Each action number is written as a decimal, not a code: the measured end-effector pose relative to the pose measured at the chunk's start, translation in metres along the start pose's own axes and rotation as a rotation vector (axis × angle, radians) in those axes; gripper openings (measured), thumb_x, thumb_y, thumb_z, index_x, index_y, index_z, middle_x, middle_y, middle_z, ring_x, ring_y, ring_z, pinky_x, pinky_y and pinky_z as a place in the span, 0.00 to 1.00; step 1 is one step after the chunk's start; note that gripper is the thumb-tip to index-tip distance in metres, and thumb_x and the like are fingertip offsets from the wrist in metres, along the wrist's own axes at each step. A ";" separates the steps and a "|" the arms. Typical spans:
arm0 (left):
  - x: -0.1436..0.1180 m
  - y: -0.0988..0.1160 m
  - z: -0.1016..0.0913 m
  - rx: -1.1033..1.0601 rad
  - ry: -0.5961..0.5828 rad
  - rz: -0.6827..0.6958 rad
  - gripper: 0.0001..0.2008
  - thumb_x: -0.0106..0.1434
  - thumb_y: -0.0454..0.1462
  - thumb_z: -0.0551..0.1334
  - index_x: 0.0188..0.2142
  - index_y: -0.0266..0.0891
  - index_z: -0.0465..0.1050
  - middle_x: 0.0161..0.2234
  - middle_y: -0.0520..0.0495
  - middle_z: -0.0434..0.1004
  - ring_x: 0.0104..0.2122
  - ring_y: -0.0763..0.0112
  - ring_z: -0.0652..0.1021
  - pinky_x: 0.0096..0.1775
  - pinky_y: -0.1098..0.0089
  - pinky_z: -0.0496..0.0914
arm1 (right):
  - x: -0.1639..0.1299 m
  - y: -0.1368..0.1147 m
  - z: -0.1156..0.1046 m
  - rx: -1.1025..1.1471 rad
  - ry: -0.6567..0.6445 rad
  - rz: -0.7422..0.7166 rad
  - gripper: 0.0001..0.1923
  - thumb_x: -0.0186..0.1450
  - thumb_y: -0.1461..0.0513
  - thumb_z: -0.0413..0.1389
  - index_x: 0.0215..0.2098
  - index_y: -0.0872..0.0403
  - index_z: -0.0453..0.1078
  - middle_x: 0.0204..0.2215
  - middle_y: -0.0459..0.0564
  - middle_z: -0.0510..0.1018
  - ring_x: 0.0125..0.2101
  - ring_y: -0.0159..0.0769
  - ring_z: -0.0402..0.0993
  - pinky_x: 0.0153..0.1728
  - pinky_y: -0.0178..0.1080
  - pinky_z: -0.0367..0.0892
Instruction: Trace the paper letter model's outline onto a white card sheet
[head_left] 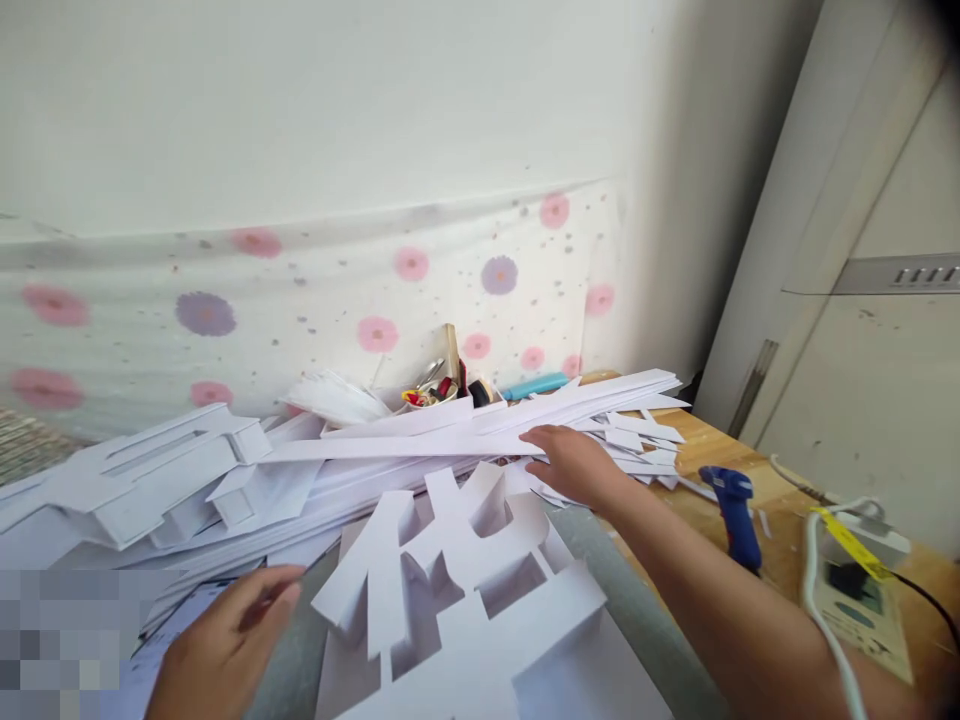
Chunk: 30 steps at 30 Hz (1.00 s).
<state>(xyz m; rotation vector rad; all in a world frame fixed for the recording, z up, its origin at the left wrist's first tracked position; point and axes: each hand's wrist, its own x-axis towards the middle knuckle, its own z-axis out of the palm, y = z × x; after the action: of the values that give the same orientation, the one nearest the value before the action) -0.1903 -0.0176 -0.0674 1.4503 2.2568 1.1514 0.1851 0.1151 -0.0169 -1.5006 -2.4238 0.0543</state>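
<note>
Two hands are laid open about the white cut-out letter (465, 590): the right hand (574, 465) is spread on long white strips (480, 425) beyond it (steadying them, seemingly), the left hand (225, 640) beside it.

I can read no print or label anywhere; the only sign is the white foam cut-out (465, 590), shaped like a large character.

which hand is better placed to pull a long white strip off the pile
Right. The right hand already lies flat on the long white strips at the pile's near edge. The left hand is low, by the cut-out letter, away from the strips.
</note>
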 end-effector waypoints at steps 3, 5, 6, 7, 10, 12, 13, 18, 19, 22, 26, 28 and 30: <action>0.027 0.019 0.006 -0.361 -0.107 -0.232 0.13 0.47 0.43 0.66 0.34 0.44 0.74 0.36 0.51 0.79 0.42 0.61 0.77 0.42 0.71 0.69 | 0.053 0.015 0.026 -0.062 -0.102 -0.029 0.27 0.63 0.56 0.58 0.59 0.55 0.61 0.58 0.59 0.65 0.55 0.49 0.64 0.52 0.54 0.64; 0.041 0.024 0.013 -0.526 -0.159 -0.344 0.13 0.48 0.40 0.66 0.34 0.40 0.71 0.37 0.47 0.79 0.40 0.62 0.78 0.42 0.70 0.71 | 0.078 0.020 0.048 -0.108 -0.139 -0.065 0.27 0.65 0.55 0.56 0.60 0.52 0.59 0.61 0.57 0.61 0.57 0.49 0.61 0.53 0.57 0.61; 0.046 0.024 0.018 -0.577 -0.183 -0.394 0.13 0.49 0.39 0.66 0.35 0.39 0.70 0.37 0.45 0.79 0.38 0.61 0.79 0.41 0.69 0.72 | 0.087 0.023 0.057 -0.131 -0.151 -0.083 0.26 0.65 0.55 0.55 0.60 0.52 0.59 0.61 0.56 0.59 0.58 0.50 0.60 0.54 0.58 0.60; 0.051 0.023 0.022 -0.605 -0.199 -0.437 0.14 0.50 0.38 0.66 0.36 0.39 0.69 0.37 0.44 0.79 0.36 0.61 0.80 0.39 0.67 0.72 | 0.094 0.025 0.065 -0.154 -0.159 -0.097 0.26 0.66 0.55 0.55 0.60 0.52 0.59 0.61 0.56 0.59 0.58 0.50 0.59 0.55 0.59 0.59; 0.062 0.016 0.031 -0.687 -0.199 -0.557 0.13 0.55 0.35 0.64 0.40 0.39 0.65 0.34 0.42 0.79 0.33 0.63 0.80 0.37 0.67 0.73 | 0.107 0.032 0.078 -0.217 -0.162 -0.130 0.27 0.66 0.54 0.55 0.61 0.51 0.58 0.61 0.56 0.59 0.58 0.51 0.59 0.54 0.59 0.59; 0.069 0.013 0.035 -0.727 -0.175 -0.614 0.11 0.58 0.34 0.62 0.39 0.39 0.63 0.31 0.42 0.79 0.31 0.65 0.80 0.36 0.69 0.73 | 0.113 0.035 0.081 -0.257 -0.150 -0.170 0.26 0.66 0.54 0.55 0.60 0.52 0.58 0.60 0.56 0.61 0.56 0.49 0.61 0.53 0.58 0.60; 0.072 0.012 0.036 -0.741 -0.163 -0.638 0.10 0.59 0.34 0.62 0.39 0.40 0.63 0.30 0.43 0.78 0.30 0.66 0.80 0.35 0.70 0.73 | 0.115 0.035 0.082 -0.278 -0.142 -0.196 0.26 0.66 0.54 0.54 0.60 0.52 0.59 0.58 0.56 0.63 0.55 0.48 0.63 0.53 0.57 0.62; 0.081 0.009 0.038 -0.810 -0.167 -0.688 0.11 0.60 0.34 0.62 0.42 0.41 0.65 0.31 0.41 0.78 0.30 0.63 0.80 0.34 0.68 0.74 | 0.118 0.029 0.088 -0.398 -0.077 -0.288 0.23 0.66 0.54 0.54 0.56 0.54 0.63 0.52 0.54 0.69 0.49 0.44 0.69 0.49 0.53 0.66; 0.082 0.009 0.038 -0.828 -0.166 -0.687 0.11 0.60 0.33 0.62 0.43 0.41 0.66 0.32 0.41 0.78 0.31 0.62 0.80 0.34 0.67 0.74 | 0.117 0.026 0.090 -0.421 -0.055 -0.285 0.22 0.66 0.55 0.54 0.56 0.55 0.63 0.52 0.54 0.69 0.49 0.43 0.69 0.49 0.53 0.66; 0.083 0.009 0.041 -0.878 -0.129 -0.669 0.09 0.59 0.30 0.60 0.41 0.39 0.68 0.33 0.42 0.77 0.34 0.64 0.80 0.36 0.70 0.74 | 0.116 0.017 0.096 -0.474 0.015 -0.239 0.21 0.67 0.56 0.54 0.55 0.55 0.63 0.51 0.54 0.70 0.48 0.43 0.69 0.49 0.53 0.66; 0.086 0.011 0.048 -0.963 -0.045 -0.611 0.09 0.56 0.27 0.58 0.36 0.38 0.70 0.35 0.46 0.77 0.35 0.69 0.79 0.35 0.74 0.74 | 0.122 0.004 0.102 -0.501 0.063 -0.177 0.18 0.67 0.56 0.54 0.52 0.56 0.66 0.47 0.53 0.72 0.45 0.40 0.71 0.46 0.50 0.68; 0.091 0.014 0.050 -1.000 0.002 -0.595 0.07 0.54 0.28 0.58 0.32 0.37 0.70 0.34 0.48 0.76 0.34 0.71 0.79 0.35 0.75 0.74 | 0.126 0.001 0.102 -0.504 0.080 -0.144 0.18 0.67 0.57 0.54 0.52 0.56 0.66 0.48 0.53 0.72 0.45 0.40 0.71 0.46 0.49 0.69; 0.097 0.019 0.050 -1.013 0.042 -0.574 0.04 0.53 0.29 0.58 0.29 0.37 0.69 0.31 0.48 0.76 0.32 0.72 0.79 0.34 0.75 0.73 | 0.130 0.000 0.099 -0.497 0.086 -0.120 0.18 0.67 0.57 0.54 0.52 0.56 0.66 0.49 0.53 0.72 0.46 0.41 0.71 0.46 0.50 0.69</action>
<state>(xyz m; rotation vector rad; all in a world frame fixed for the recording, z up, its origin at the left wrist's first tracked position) -0.1970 0.0930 -0.0666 0.3586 1.4791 1.6905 0.1051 0.2417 -0.0828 -1.4926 -2.5676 -0.6686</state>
